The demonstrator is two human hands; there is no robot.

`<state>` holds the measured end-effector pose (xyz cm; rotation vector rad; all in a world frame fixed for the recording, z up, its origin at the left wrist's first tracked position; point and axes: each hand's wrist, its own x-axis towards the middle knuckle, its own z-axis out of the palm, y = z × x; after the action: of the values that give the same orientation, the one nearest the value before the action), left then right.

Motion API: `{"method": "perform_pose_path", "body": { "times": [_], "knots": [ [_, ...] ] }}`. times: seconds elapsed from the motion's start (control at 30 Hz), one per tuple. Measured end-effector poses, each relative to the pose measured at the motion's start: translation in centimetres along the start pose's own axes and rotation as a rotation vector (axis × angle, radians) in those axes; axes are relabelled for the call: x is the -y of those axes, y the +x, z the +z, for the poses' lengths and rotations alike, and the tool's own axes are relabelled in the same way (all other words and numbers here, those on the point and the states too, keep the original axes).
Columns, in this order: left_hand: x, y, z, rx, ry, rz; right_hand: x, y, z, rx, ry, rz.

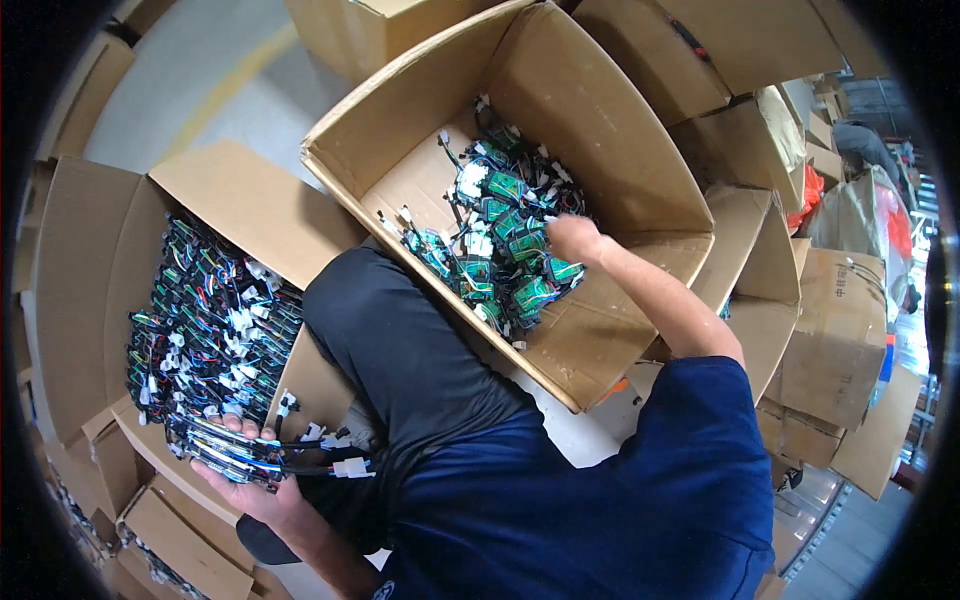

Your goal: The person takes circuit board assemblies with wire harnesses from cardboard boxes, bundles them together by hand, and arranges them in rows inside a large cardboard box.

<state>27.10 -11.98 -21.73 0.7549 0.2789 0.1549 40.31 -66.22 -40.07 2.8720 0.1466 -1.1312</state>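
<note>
My left hand (pixel 252 497) is wrapped round a stack of wired circuit boards (pixel 225 450), with cables and white connectors sticking out to the right. It is low at the left, by the near edge of an open carton (pixel 235 200) packed with rows of similar boards (pixel 205 325). My right hand (pixel 574 240) reaches into a larger, tilted carton (pixel 595 85), its fingers closed at the right side of a loose pile of green circuit boards (pixel 505 188) with black wires and white plugs. Whatever lies between those fingertips is too small and hidden to tell.
My bent leg (pixel 395 330) in dark trousers sits between the two cartons. More cardboard boxes (pixel 825 335) stand at the right, and another box (pixel 350 35) is behind. A yellow line (pixel 235 80) crosses the grey floor at the far left.
</note>
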Motion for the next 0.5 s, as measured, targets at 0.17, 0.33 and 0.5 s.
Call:
{"method": "perform_pose_path", "body": {
  "times": [0.17,0.33,0.5],
  "knots": [
    [1.7,-0.1,0.6,-0.055,0.009,-0.038,-3.3,-1.2,9.2,-0.016,-0.194,-0.244],
    [2.2,0.5,1.9,-0.044,-0.004,0.002,-3.4,-1.3,8.9,-0.099,-0.278,-0.225],
    [2.1,0.2,1.9,-0.037,0.008,0.01,-4.2,-1.1,8.0,-0.053,-0.334,-0.337]
  ]
}}
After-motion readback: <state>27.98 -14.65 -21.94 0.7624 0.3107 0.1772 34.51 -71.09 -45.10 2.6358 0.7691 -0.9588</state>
